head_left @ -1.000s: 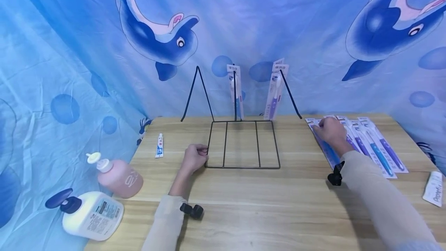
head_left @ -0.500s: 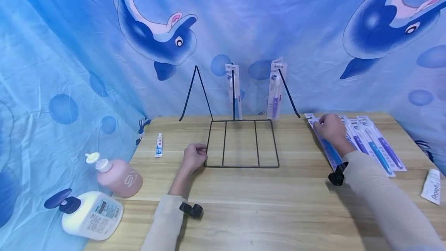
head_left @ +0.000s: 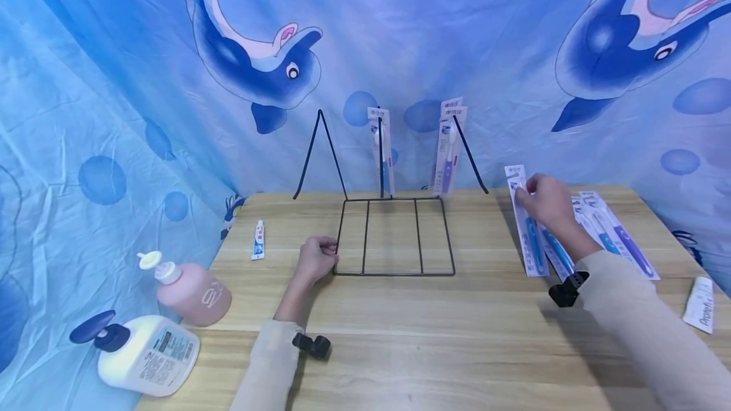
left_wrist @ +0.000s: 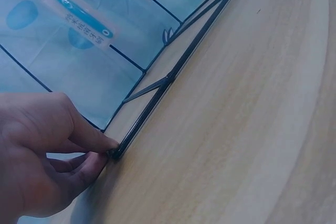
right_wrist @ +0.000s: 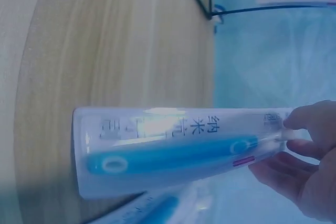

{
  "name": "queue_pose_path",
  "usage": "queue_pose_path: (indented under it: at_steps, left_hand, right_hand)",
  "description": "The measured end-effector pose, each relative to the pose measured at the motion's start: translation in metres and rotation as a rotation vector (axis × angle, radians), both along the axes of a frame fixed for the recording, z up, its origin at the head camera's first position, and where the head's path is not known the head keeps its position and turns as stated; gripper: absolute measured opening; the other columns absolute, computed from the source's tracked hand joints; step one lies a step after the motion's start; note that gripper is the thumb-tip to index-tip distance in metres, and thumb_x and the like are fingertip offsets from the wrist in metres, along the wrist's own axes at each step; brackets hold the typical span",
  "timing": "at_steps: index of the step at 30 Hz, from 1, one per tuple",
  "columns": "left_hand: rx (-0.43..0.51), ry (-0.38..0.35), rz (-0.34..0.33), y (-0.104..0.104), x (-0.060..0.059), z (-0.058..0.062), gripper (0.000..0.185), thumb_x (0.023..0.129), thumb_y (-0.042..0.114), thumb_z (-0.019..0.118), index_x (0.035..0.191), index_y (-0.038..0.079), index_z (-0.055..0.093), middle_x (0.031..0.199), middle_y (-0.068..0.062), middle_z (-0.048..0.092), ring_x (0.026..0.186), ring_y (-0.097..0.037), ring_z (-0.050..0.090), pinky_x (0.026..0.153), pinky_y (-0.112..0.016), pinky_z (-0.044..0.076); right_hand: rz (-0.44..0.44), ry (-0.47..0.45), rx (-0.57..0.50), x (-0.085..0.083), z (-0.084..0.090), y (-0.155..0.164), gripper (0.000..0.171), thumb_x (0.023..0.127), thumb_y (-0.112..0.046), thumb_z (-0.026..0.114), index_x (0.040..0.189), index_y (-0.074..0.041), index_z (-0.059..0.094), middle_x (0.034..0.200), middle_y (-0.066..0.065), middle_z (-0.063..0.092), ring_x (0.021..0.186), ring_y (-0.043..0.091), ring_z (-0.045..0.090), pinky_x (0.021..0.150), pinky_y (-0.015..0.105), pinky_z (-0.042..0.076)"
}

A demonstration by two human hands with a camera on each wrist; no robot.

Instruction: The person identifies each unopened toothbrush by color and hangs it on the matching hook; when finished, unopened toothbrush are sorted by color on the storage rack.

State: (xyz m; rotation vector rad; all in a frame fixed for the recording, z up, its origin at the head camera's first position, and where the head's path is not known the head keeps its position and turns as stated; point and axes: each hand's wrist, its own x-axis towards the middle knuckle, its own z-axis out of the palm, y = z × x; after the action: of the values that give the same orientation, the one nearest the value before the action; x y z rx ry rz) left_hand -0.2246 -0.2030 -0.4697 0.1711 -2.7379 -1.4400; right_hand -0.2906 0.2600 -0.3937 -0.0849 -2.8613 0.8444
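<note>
Right hand (head_left: 547,200) pinching blue toothbrush pack (head_left: 526,224) at centre right, left hand (head_left: 316,257) pinching wire rack (head_left: 394,236) corner at centre

The right hand (head_left: 547,200) is covering the top of the lifted toothbrush pack (head_left: 526,227), and the right edge of the right wrist view is cutting off its palm. The packs lying flat (head_left: 613,240) are partly disappearing behind that wrist. The left hand (left_wrist: 39,156) is running off the lower left of its view. Small print on the white pump bottle (head_left: 145,354) is staying unreadable.
</note>
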Motion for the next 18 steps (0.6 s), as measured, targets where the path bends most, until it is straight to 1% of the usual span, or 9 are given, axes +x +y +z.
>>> queue_pose_path:
  at_steps: [2,5,8,11,15,18]
  left_hand:
    - [-0.001,-0.005,0.002,0.000,0.000,0.000,0.041,0.074,-0.015,0.068,0.115,-0.008,0.067,0.097,-0.016,0.067,0.087,-0.025,0.065,0.079,-0.031,0.059]
    - [0.010,-0.010,0.010,0.000,0.001,0.001,0.041,0.074,-0.015,0.068,0.115,-0.008,0.068,0.097,-0.016,0.067,0.087,-0.026,0.065,0.080,-0.032,0.059]
    - [0.013,-0.006,0.009,-0.001,0.001,0.002,0.041,0.074,-0.016,0.068,0.115,-0.009,0.067,0.097,-0.017,0.066,0.088,-0.027,0.065,0.079,-0.032,0.059]
    - [0.015,-0.004,0.003,-0.002,0.001,0.002,0.040,0.074,-0.016,0.067,0.114,-0.010,0.067,0.097,-0.018,0.066,0.087,-0.027,0.065,0.078,-0.032,0.059]
    - [0.017,-0.008,0.006,-0.002,0.000,0.000,0.039,0.074,-0.015,0.067,0.113,-0.009,0.068,0.096,-0.017,0.066,0.086,-0.026,0.065,0.077,-0.031,0.059]
    - [0.013,0.000,0.002,-0.001,-0.001,-0.002,0.039,0.075,-0.015,0.068,0.113,-0.009,0.068,0.096,-0.017,0.067,0.086,-0.026,0.065,0.078,-0.031,0.059]
  right_hand:
    - [-0.008,0.034,-0.001,0.004,0.007,-0.001,0.033,0.097,-0.022,0.056,0.113,0.008,0.057,0.100,0.027,0.060,0.078,0.034,0.059,0.057,0.037,0.048]
    - [-0.005,0.109,0.006,0.011,0.017,-0.002,0.030,0.095,-0.021,0.057,0.109,0.006,0.058,0.099,0.026,0.060,0.079,0.035,0.058,0.060,0.040,0.047]
    - [0.011,0.186,0.008,0.019,0.029,-0.004,0.027,0.094,-0.021,0.058,0.106,0.004,0.058,0.099,0.026,0.060,0.078,0.035,0.058,0.061,0.041,0.047]
    - [0.029,0.237,-0.009,0.029,0.041,-0.008,0.027,0.095,-0.021,0.059,0.105,0.003,0.059,0.100,0.026,0.061,0.078,0.036,0.061,0.059,0.040,0.050]
    - [0.054,0.285,-0.035,0.047,0.060,-0.016,0.029,0.096,-0.025,0.059,0.106,0.002,0.059,0.105,0.025,0.062,0.081,0.038,0.064,0.057,0.037,0.053]
    - [0.076,0.333,-0.068,0.064,0.076,-0.024,0.030,0.095,-0.028,0.060,0.105,0.000,0.061,0.108,0.023,0.063,0.083,0.039,0.066,0.054,0.028,0.051]
